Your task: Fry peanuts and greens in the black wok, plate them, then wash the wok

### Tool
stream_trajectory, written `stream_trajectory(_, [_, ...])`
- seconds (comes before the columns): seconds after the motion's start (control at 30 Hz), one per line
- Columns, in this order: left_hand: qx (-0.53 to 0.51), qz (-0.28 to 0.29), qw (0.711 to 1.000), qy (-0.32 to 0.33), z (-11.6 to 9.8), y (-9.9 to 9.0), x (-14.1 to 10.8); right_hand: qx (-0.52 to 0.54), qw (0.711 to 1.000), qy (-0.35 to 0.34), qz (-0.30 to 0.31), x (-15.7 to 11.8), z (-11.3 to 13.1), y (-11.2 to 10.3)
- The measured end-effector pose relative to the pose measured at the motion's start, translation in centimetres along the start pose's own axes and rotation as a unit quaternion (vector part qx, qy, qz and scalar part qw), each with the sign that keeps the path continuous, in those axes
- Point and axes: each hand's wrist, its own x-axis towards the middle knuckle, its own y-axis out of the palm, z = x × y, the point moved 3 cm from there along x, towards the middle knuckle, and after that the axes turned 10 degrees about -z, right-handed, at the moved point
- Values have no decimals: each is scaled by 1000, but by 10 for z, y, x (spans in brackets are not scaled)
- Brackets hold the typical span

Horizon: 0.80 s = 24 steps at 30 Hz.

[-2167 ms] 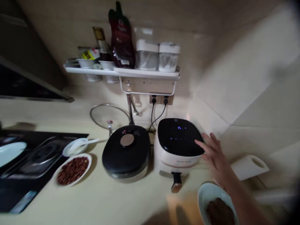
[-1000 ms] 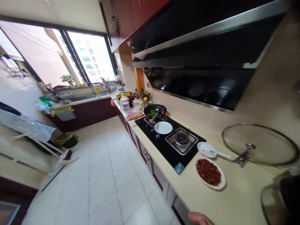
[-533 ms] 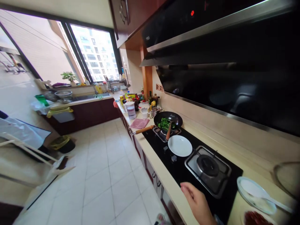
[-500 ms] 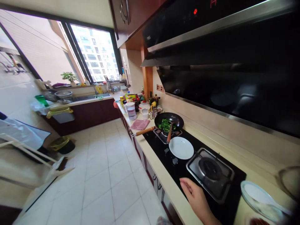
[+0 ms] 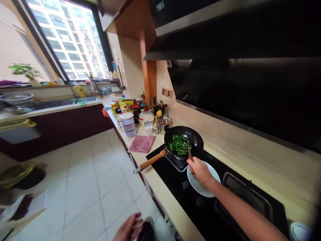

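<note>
My right hand (image 5: 200, 170) is closed round the wooden handle of a spatula (image 5: 189, 149). The spatula's blade end rests among chopped green leaves (image 5: 178, 144) in a black wok (image 5: 197, 138) on the far burner. Toward the counter's front edge points the wok's wooden handle (image 5: 152, 160), with no hand on it. Under my right hand and wrist a white plate (image 5: 214, 172) lies on the black stove (image 5: 173, 187). My left hand (image 5: 128, 228) hangs low over the floor, its fingers loosely bent and apart, holding nothing.
Beyond the wok are a pink cloth (image 5: 141, 144), a water pitcher (image 5: 128, 124), a white cup (image 5: 148, 128), a steel pot (image 5: 164, 126) and several bottles. The range hood (image 5: 225, 40) overhangs the stove. A lined bin (image 5: 27, 175) stands on the floor at left.
My right hand has reached forward over the plate and taken hold of the spatula handle. My left hand has come into view at the bottom. The view has moved closer to the wok.
</note>
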Motion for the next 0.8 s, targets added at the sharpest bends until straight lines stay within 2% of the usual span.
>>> stream_trajectory(0.07, [-41,48,997,44,-60,-4,25,66,995,36,-66,8,-16,-18])
stream_trajectory(0.1, [-51,71,995,53,-90,-3,35,108,985,74,-114,14,-27,-30])
stream_trajectory(0.13, [-50,100,992,55,-119,1,43,150,967,130,-160,19,-40,-42])
stream_trajectory(0.2, [-25,171,984,37,-166,17,53,228,905,278,-228,31,-63,-57])
stream_trajectory(0.27, [28,250,968,12,-195,39,59,289,831,395,-264,44,-76,-59])
stream_trajectory(0.3, [61,282,958,2,-204,50,62,313,803,427,-276,50,-77,-55])
stream_trajectory(0.37, [121,319,940,-14,-209,70,67,344,779,441,-284,60,-71,-44])
stream_trajectory(0.43, [160,336,928,-14,-203,86,70,367,783,425,-266,66,-57,-32])
stream_trajectory(0.47, [175,339,924,-15,-197,92,71,371,797,402,-256,68,-50,-28])
stream_trajectory(0.53, [195,332,923,-16,-182,101,69,334,860,305,-237,72,-33,-24])
stream_trajectory(0.6, [196,313,929,-20,-165,107,64,245,936,164,-195,77,-15,-21])
stream_trajectory(0.63, [190,307,932,-20,-157,109,60,197,962,97,-162,78,-6,-20])
stream_trajectory(0.7, [174,318,932,0,-144,114,53,130,988,8,-89,77,11,-21])
stream_trajectory(0.8, [151,345,926,18,-133,122,45,81,995,-46,-20,64,39,-47])
